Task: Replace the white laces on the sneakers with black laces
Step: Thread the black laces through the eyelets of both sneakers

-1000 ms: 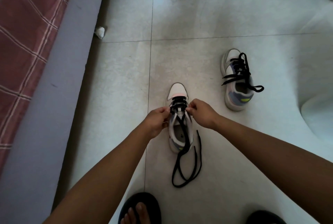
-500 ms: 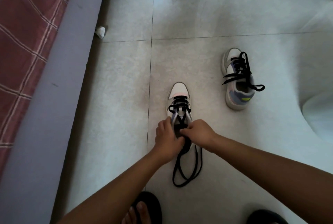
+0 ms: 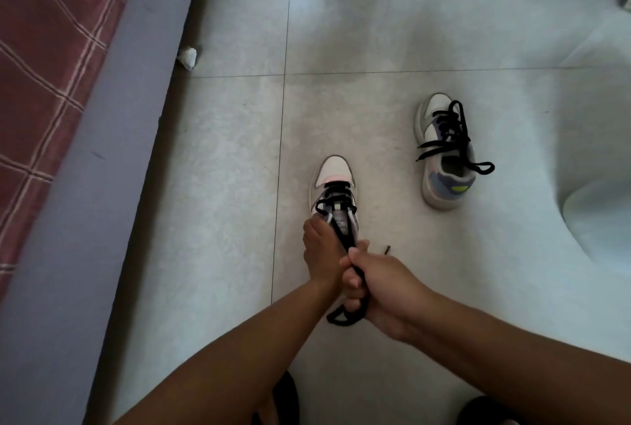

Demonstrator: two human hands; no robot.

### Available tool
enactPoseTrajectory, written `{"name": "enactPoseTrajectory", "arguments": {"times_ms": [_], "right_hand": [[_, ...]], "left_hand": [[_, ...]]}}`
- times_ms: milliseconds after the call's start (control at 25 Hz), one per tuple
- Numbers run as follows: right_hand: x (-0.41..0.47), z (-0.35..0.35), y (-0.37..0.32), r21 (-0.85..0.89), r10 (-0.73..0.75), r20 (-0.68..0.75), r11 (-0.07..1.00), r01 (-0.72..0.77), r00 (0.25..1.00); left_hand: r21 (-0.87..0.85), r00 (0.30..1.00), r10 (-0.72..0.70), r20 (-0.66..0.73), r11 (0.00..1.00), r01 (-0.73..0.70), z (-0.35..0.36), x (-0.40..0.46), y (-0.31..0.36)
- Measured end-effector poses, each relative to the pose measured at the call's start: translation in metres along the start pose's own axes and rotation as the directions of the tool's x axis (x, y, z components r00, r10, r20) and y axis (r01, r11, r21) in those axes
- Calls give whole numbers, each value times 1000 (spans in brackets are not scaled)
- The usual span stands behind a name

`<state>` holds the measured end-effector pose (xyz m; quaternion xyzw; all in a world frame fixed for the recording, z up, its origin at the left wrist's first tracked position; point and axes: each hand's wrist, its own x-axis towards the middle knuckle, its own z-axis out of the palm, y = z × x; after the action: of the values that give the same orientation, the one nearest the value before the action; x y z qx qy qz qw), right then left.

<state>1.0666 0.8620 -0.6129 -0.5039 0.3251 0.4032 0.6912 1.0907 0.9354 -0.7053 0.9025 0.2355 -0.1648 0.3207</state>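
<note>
Gripping black lace threaded in near sneaker, right hand.

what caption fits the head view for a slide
Right hand pulls the black lace taut while the left hand steadies the near sneaker; the far sneaker is already laced.

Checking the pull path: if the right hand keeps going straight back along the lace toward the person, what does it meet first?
Looks free. The right hand grips the black lace and pulls it taut from the near sneaker; behind it lies only bare floor before the dark sandal, though depth is unclear.
</note>
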Motion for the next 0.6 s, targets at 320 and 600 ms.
{"name": "enactPoseTrajectory", "arguments": {"times_ms": [320, 600], "right_hand": [[-30, -2, 24, -21, -55, 107, 998, 58, 993], [46, -43, -28, -960, -494, 131, 155, 235, 860]], "left_hand": [[-63, 1000, 31, 2, 998, -31, 4, 5, -5], [-113, 996, 47, 73, 993, -39, 3, 5, -17]]}}
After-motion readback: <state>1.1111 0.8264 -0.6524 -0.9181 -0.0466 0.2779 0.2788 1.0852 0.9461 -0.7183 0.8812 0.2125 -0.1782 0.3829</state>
